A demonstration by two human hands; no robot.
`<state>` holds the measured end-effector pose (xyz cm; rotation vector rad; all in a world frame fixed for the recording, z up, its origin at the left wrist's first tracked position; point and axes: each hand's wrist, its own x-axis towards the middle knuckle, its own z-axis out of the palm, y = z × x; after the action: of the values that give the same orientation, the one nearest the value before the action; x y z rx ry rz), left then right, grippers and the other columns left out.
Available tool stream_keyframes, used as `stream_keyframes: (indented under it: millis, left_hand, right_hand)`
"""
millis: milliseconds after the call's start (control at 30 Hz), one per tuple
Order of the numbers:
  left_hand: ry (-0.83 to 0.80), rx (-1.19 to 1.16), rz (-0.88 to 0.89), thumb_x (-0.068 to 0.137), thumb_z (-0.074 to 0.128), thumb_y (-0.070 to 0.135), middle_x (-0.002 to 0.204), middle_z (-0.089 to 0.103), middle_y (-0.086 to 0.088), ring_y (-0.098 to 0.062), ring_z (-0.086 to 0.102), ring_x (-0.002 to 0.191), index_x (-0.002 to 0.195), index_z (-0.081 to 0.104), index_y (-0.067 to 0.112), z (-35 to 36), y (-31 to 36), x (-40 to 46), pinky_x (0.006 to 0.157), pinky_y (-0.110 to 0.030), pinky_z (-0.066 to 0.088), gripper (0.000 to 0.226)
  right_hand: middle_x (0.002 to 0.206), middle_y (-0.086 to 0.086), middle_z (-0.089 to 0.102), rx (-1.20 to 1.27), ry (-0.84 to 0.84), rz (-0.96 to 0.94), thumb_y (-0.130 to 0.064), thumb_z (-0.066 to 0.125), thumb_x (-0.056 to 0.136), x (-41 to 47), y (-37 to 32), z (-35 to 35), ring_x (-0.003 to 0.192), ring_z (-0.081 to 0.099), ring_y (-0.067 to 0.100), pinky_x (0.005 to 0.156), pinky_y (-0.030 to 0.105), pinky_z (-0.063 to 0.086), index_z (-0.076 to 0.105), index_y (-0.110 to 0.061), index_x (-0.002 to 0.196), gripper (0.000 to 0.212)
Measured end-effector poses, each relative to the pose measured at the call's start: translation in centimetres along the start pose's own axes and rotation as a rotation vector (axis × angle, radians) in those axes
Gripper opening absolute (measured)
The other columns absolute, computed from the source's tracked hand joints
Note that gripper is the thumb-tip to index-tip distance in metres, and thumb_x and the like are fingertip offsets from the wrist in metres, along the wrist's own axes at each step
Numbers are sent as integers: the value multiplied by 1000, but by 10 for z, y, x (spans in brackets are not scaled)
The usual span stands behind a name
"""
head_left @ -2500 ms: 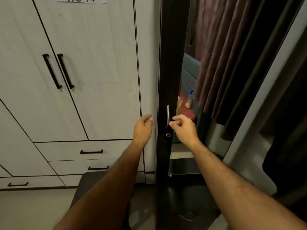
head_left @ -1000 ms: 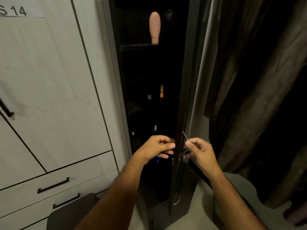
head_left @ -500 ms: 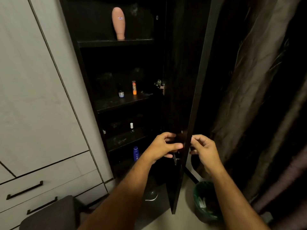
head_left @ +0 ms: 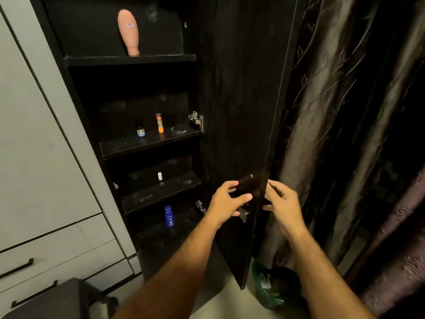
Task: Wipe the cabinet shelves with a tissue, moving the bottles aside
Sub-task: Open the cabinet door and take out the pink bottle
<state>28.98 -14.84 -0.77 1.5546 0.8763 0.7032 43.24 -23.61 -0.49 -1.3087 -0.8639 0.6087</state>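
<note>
Change since half a second ago: the tall dark wood-grain cabinet door (head_left: 241,111) is standing swung a little wider, and the view is sitting closer on the shelves; both hands are remaining at the door's free edge.

Left hand (head_left: 226,200): lying on the inner face of the door, fingers loosely curled with the thumb stretched toward the edge, just above a small metal latch (head_left: 243,214). Whether it is gripping the latch cannot be told.

Right hand (head_left: 281,201): reaching round the outer side of the edge, fingers curled; the fingertips are hiding behind the door, so what they are holding cannot be told.

Narrow dark cabinet (head_left: 76,93), open, shelves showing pale dusty smears:
- top shelf: pink plastic tube (head_left: 128,31) standing on its cap;
- second shelf: small dark bottle with blue label (head_left: 140,128) and orange stick tube (head_left: 159,122), near each other;
- third shelf: small dark bottle with white cap (head_left: 160,179);
- lowest shelf: blue plastic bottle (head_left: 169,216).
No tissue is showing.

Room: pale grey wardrobe with black drawer handles (head_left: 41,157) adjoining on the left; dark brown patterned curtain (head_left: 345,134) hanging on the right; green-lined waste bin (head_left: 273,286) sitting on the floor behind the door; dark stool corner (head_left: 57,300) at lower left.
</note>
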Motion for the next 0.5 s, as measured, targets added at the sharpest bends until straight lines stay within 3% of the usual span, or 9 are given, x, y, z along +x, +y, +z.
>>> stream_keyframes:
  millis: [133, 267, 400, 500]
  left_hand:
    - [-18, 11, -7, 87, 69, 37, 143, 46, 2, -18, 63, 110, 143, 42, 28, 13, 1, 4, 75, -32, 60, 64]
    - [-27, 17, -18, 89, 66, 36, 146, 44, 1, -15, 64, 106, 146, 38, 28, 23, 4, 7, 72, -29, 60, 64]
    - [-56, 41, -30, 90, 65, 36, 148, 41, -1, -18, 61, 113, 148, 34, 29, 27, 5, 10, 75, -31, 60, 66]
    - [-94, 60, -29, 91, 64, 37, 151, 38, -1, -20, 56, 120, 149, 32, 30, 28, 6, 11, 77, -31, 60, 67]
  right_hand:
    - [99, -1, 75, 6, 43, 1, -21, 53, 100, 3, 1, -9, 92, 72, 15, 66, 31, 57, 74, -24, 103, 21]
    - [98, 3, 75, 2, 74, 13, -16, 49, 101, 5, 6, -15, 94, 72, 21, 80, 44, 59, 74, -22, 102, 26]
    - [93, 0, 75, -61, 134, -29, -20, 54, 99, 1, 10, -17, 93, 71, 19, 87, 47, 57, 75, -28, 95, 23]
    - [103, -4, 72, -135, 232, -28, -21, 61, 96, -2, 15, -16, 99, 68, 12, 90, 48, 56, 71, -21, 112, 19]
